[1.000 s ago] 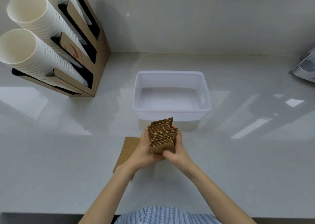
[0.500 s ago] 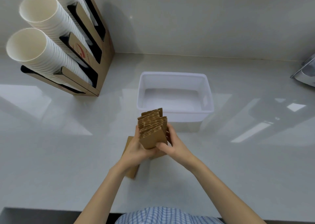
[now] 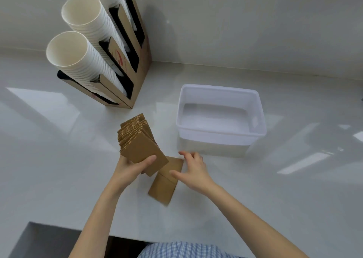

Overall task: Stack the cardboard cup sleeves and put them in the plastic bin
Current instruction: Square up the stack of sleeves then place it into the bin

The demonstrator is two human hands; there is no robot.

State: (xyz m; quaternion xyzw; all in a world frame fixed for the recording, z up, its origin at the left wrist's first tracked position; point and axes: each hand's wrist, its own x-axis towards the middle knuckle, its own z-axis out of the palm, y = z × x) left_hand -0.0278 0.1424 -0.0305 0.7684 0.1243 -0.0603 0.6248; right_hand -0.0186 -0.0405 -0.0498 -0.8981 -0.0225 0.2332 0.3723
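Note:
My left hand [image 3: 131,169] grips a thick stack of brown cardboard cup sleeves [image 3: 138,142], held upright and tilted left above the counter. My right hand [image 3: 193,170] has its fingers spread and rests on the flat sleeves [image 3: 164,185] that lie on the counter just below the stack; its fingertips touch their right edge. The white plastic bin [image 3: 220,136] stands to the right and behind, with nothing in it.
A cardboard cup dispenser [image 3: 135,65] with rows of white paper cups [image 3: 78,61] stands at the back left against the wall. The counter's front edge [image 3: 98,232] runs near my body.
My right hand has let go of the stack and dropped onto the flat sleeves on the counter. The left hand now holds the stack alone, shifted left.

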